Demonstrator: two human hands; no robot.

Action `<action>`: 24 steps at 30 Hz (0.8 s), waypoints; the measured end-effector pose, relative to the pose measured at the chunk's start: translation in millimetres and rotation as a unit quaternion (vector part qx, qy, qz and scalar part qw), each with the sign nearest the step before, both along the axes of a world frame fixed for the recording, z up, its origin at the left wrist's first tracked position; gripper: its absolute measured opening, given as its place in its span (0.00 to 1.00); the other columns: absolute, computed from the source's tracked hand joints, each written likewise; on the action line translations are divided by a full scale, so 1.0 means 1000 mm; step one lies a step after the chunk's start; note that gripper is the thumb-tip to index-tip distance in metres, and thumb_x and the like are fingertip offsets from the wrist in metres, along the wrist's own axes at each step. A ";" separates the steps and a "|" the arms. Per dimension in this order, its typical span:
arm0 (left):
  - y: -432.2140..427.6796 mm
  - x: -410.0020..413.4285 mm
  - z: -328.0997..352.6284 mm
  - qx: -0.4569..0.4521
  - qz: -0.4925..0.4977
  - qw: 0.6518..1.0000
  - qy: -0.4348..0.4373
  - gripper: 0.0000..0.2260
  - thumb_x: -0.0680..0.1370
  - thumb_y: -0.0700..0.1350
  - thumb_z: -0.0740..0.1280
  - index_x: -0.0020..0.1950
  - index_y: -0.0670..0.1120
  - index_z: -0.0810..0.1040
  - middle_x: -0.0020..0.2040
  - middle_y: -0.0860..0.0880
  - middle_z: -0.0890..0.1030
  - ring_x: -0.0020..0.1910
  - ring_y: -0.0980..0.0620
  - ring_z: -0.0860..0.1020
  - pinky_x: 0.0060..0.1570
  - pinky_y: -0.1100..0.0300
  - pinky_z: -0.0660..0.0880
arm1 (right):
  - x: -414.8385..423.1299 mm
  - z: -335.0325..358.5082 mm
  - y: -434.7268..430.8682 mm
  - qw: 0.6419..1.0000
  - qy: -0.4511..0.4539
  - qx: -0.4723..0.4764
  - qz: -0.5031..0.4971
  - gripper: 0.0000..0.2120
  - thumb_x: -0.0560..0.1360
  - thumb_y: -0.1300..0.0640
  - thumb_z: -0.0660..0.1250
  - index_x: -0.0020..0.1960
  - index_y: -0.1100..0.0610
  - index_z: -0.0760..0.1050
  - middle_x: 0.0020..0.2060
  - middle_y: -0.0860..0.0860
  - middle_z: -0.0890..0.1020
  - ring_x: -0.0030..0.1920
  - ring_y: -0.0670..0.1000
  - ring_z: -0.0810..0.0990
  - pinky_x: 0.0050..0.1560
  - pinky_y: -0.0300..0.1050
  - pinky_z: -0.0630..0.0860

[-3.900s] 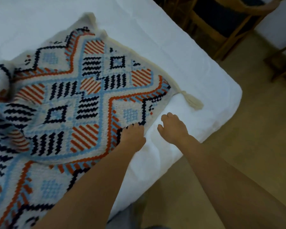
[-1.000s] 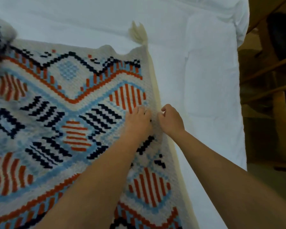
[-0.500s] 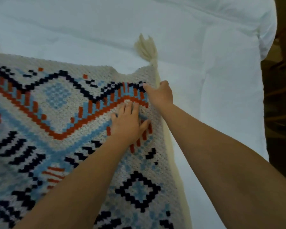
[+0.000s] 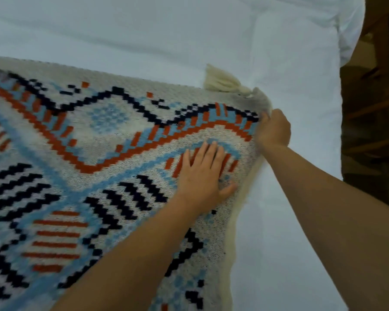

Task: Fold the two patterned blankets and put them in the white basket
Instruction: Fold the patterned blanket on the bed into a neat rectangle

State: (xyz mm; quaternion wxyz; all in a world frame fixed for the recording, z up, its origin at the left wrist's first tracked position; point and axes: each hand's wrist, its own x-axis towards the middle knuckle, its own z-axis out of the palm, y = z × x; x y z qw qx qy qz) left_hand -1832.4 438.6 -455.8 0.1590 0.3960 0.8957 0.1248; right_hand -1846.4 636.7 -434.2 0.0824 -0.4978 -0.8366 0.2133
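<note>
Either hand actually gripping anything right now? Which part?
The right hand grips the patterned blanket at its right edge, just below the tasselled corner. The left hand lies flat on it, holding nothing.

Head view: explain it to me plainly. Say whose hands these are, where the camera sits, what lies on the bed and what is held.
There is no machine here: a person works with bare hands, and the camera sits on their head, looking forward and down. A patterned blanket lies spread on a white bed. The left hand rests flat on the blanket, fingers straight. The right hand grips the blanket's edge near its corner, just below a cream tassel. Dark wooden furniture stands beyond the bed on the right.
</note>
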 end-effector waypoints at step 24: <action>-0.052 0.188 0.017 -0.064 0.202 0.976 -0.053 0.36 0.75 0.59 0.59 0.76 0.45 0.49 0.77 0.45 0.51 0.76 0.46 0.45 0.72 0.49 0.36 | 0.171 -0.010 -0.150 0.907 0.083 -0.412 -0.037 0.14 0.72 0.50 0.67 0.53 0.57 0.77 0.48 0.53 0.82 0.51 0.55 0.80 0.56 0.52 0.77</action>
